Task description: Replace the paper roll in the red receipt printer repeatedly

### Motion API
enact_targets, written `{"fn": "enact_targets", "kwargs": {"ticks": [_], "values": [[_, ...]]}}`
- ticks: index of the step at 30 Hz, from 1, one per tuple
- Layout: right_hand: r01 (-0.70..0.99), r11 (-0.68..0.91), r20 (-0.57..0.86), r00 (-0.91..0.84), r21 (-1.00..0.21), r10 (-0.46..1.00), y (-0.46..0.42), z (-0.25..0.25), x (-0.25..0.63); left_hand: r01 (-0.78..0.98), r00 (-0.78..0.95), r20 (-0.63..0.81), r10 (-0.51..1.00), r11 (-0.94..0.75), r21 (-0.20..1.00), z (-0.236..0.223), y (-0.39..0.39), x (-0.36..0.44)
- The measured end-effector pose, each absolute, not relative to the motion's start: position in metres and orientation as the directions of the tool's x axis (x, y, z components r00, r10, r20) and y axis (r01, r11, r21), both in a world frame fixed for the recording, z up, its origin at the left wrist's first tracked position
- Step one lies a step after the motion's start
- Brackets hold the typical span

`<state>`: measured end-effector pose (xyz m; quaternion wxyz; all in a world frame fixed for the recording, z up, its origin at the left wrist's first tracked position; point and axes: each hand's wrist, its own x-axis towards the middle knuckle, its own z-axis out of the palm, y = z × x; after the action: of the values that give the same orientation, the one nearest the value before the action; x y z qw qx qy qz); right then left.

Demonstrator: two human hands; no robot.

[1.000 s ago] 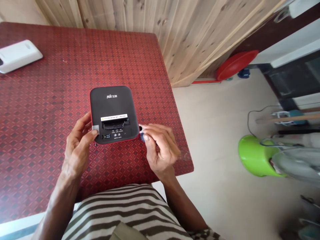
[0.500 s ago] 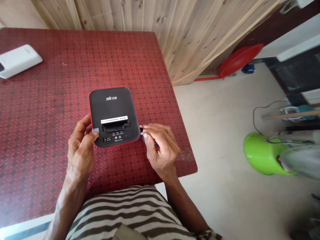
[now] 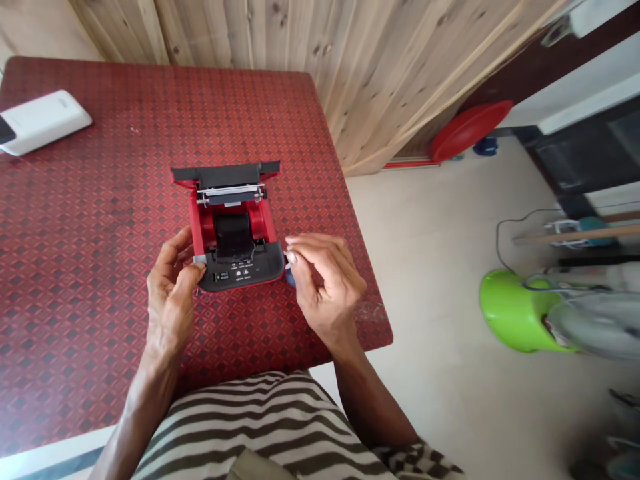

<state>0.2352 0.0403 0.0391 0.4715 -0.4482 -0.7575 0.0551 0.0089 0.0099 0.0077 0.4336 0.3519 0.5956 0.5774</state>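
A small black and red printer (image 3: 250,270) sits on the table with its lid (image 3: 225,175) raised and tilted back. Inside the red bay lies a black roll (image 3: 233,233), its edge reaching the front slot. My left hand (image 3: 173,287) grips the printer's front left corner, thumb on the grey corner piece and fingers down the side. At the right front side, my right hand (image 3: 327,280) is closed in a pinch close against the casing. What its fingertips hold is hidden. A bit of blue (image 3: 291,277) shows beneath them.
A white power-bank-like device (image 3: 47,123) lies at the far left of the red patterned table (image 3: 125,187). Wood panelling (image 3: 280,33) borders the table's back. On the floor to the right stand a green stool or bin (image 3: 505,310) and a red basin (image 3: 470,130).
The printer's lid has sprung open and swung up and back, exposing the black roll. Both hands keep their places at the two front corners, shifting only slightly.
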Motion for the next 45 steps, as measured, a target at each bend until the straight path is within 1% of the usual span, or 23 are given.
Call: {"fn": "enact_targets", "kwargs": {"ticks": [2,4,6,8,9,11,13,15,18,21,23,25,27,28,30,32,34,36,39,42,45], "values": [[0.616,0.608,0.627,-0.226,-0.5,0.745,0.053,0.049,0.231,-0.026,-0.356,-0.052,0.933,0.046,0.999,0.001,0.008,0.006],[0.614,0.641,0.542,-0.377,-0.462,0.751,0.071,0.058,0.221,0.017,-0.34,-0.007,0.941,0.013,1.0,-0.004,0.007,0.005],[0.643,0.663,0.374,-0.549,-0.384,0.748,0.092,0.067,0.205,0.037,-0.326,0.013,0.945,-0.001,0.999,-0.006,0.005,0.005],[0.682,0.677,0.173,-0.657,-0.278,0.733,0.11,0.075,0.185,0.037,-0.312,0.01,0.95,0.002,0.999,-0.007,0.004,0.005],[0.693,0.684,0.086,-0.685,-0.229,0.723,0.118,0.079,0.175,0.031,-0.304,0.001,0.953,0.008,0.999,-0.007,0.004,0.005],[0.697,0.698,-0.041,-0.712,-0.163,0.701,0.128,0.084,0.159,0.015,-0.298,-0.014,0.954,0.02,1.0,-0.006,0.003,0.005],[0.691,0.71,-0.121,-0.723,-0.136,0.68,0.134,0.087,0.15,0.012,-0.303,-0.018,0.953,0.023,1.0,-0.004,0.003,0.005],[0.677,0.723,-0.161,-0.735,-0.133,0.659,0.137,0.089,0.148,0.027,-0.311,-0.013,0.95,0.022,0.999,-0.003,0.003,0.005],[0.676,0.718,-0.14,-0.737,-0.166,0.661,0.133,0.094,0.154,0.043,-0.317,-0.017,0.948,0.032,0.999,-0.001,0.003,0.006],[0.68,0.691,-0.023,-0.717,-0.244,0.697,0.12,0.103,0.168,0.04,-0.308,-0.03,0.951,0.045,0.998,0.002,0.003,0.006],[0.645,0.682,0.111,-0.693,-0.344,0.712,0.111,0.108,0.185,0.039,-0.3,-0.034,0.953,0.048,0.998,0.003,0.004,0.005],[0.587,0.656,0.258,-0.619,-0.474,0.741,0.107,0.108,0.206,0.037,-0.291,-0.035,0.956,0.048,0.998,0.002,0.004,0.004],[0.543,0.578,0.345,-0.475,-0.609,0.81,0.111,0.099,0.229,0.032,-0.282,-0.029,0.959,0.04,0.999,-0.001,0.005,0.002],[0.525,0.521,0.353,-0.391,-0.673,0.85,0.115,0.091,0.239,0.031,-0.281,-0.023,0.959,0.033,0.999,-0.003,0.005,0.001],[0.487,0.384,0.297,-0.249,-0.784,0.922,0.128,0.068,0.253,0.039,-0.286,-0.008,0.958,0.019,0.999,-0.008,0.005,-0.001],[0.441,0.292,0.23,-0.19,-0.849,0.954,0.141,0.041,0.259,0.044,-0.292,0.007,0.957,0.006,0.999,-0.012,0.006,-0.002],[0.426,0.217,0.155,-0.177,-0.878,0.972,0.15,0.018,0.256,0.044,-0.301,0.021,0.953,-0.009,0.999,-0.014,0.007,-0.002],[0.433,0.163,0.092,-0.18,-0.886,0.979,0.155,0.001,0.249,0.044,-0.31,0.031,0.95,-0.018,0.999,-0.013,0.008,-0.002],[0.435,0.141,0.06,-0.195,-0.889,0.979,0.156,-0.012,0.242,0.071,-0.312,0.031,0.949,-0.009,0.997,-0.011,0.009,-0.002],[0.429,0.135,0.046,-0.212,-0.893,0.976,0.15,-0.012,0.251,0.102,-0.31,0.03,0.95,0.001,0.995,-0.009,0.009,-0.003],[0.501,0.141,0.046,-0.198,-0.854,0.979,0.132,-0.004,0.273,0.114,-0.32,0.021,0.947,0.016,0.993,-0.009,0.009,-0.002]]}}
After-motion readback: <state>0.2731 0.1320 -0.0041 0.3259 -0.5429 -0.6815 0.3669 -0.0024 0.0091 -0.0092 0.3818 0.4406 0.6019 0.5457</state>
